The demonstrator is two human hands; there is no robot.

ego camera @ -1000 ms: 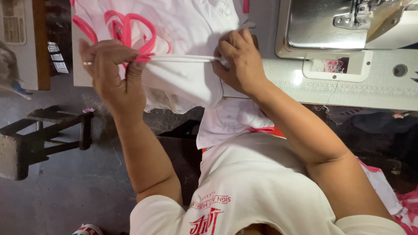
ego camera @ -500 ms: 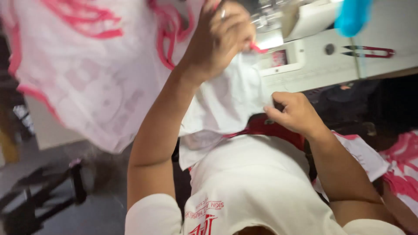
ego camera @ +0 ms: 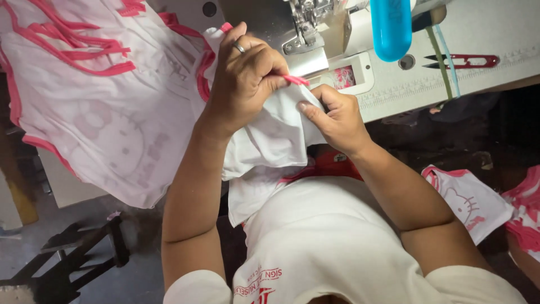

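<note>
the left hand (ego camera: 244, 76), a ring on one finger, is closed with fingers together, pinching the pink-bound edge (ego camera: 295, 80) of a white cotton garment piece (ego camera: 270, 141); the pink binding shows just past its fingertips, toward the right hand. the right hand (ego camera: 332, 118) sits just beside and slightly below the left, thumb and fingers clamped on the same white cloth, its fingertips touching the fabric directly under the pink edge. the two hands are close together, nearly touching, with the cloth held between them. the white garment piece hangs down from both hands toward the person's body and covers part of the lap. just above the left hand stands the metal presser foot and needle assembly (ego camera: 306, 25) of a white industrial sewing machine (ego camera: 360, 73); the held edge is near it, but whether it touches the machine bed cannot be told. above and to the outer side of the right hand a blue cylindrical plastic object (ego camera: 391, 25) hangs over the machine. further out from the right hand a pair of red-handled thread snips (ego camera: 461, 61) lies on the white sewing table top (ego camera: 495, 34). to the outer side of the left hand a large heap of white garments with pink trim and a faint cartoon cat print (ego camera: 95, 107) drapes off the table edge. well below the right forearm, another small white piece with pink trim (ego camera: 464, 202) lies beside the person.
</note>
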